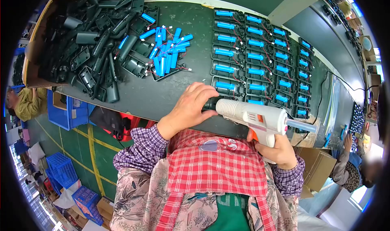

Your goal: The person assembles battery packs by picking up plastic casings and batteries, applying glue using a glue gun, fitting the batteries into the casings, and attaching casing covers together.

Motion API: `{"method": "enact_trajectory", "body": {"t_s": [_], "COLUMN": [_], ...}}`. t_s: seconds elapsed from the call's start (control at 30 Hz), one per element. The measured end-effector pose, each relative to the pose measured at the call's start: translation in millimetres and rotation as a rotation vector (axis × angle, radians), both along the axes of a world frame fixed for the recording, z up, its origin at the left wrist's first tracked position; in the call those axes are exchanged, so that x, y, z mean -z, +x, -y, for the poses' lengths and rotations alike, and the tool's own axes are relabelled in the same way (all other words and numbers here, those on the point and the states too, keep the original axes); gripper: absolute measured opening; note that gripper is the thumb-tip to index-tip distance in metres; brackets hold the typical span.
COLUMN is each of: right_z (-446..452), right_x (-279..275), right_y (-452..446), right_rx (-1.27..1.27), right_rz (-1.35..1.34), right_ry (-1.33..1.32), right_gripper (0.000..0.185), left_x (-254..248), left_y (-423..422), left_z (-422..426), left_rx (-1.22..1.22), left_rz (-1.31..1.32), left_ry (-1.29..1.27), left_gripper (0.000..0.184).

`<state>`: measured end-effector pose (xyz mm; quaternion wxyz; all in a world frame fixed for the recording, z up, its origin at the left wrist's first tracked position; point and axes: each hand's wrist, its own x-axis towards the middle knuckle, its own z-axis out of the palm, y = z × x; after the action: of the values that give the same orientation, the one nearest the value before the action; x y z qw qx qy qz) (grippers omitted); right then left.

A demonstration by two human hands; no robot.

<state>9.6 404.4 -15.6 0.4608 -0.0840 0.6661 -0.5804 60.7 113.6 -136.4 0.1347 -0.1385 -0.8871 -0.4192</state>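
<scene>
My right hand [279, 150] is wrapped round the handle of a white hot glue gun [233, 109], its fingers at the orange trigger. A clear glue stick [301, 125] juts out of the gun's back end. The nozzle points left, toward my left hand [190, 105]. Between my left thumb and fingers is a black plastic housing [209, 104], mostly hidden by the hand and the gun. Just beyond are columns of black housings, each bearing a blue cylindrical battery [224, 85] with thin red wires.
Loose blue batteries [168, 48] with white connectors lie in a heap on the dark bench [146, 97]. Black plastic shells [97, 40] pile up at the left against a cardboard side [34, 48]. Blue crates [61, 168] stand on the floor. Another person [350, 170] works at the far right.
</scene>
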Motion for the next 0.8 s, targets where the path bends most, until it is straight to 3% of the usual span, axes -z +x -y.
{"method": "enact_trajectory", "body": {"t_s": [0.2, 0.47, 0.67, 0.8], "right_z": [-2, -13, -14, -12], "right_x": [-11, -2, -9, -12], "right_y": [1, 7, 1, -1], "right_rx": [0.036, 0.153, 0.199, 0.164], "right_rz": [-0.056, -0.074, -0.041, -0.031], "right_ry": [0.129, 0.071, 0.069, 0.051], "right_gripper": [0.06, 0.067, 0.071, 0.07], "left_x": [2, -13, -40, -63], "left_y": [0, 2, -9, -60], "left_z": [-1, 5, 75, 101], "left_rx": [-0.023, -0.013, -0.694, -0.583], "left_rz": [-0.016, -0.028, -0.193, -0.296], "left_ry": [-0.009, 0.069, -0.024, -0.178], "left_gripper": [0.061, 0.048, 0.006, 0.006]}}
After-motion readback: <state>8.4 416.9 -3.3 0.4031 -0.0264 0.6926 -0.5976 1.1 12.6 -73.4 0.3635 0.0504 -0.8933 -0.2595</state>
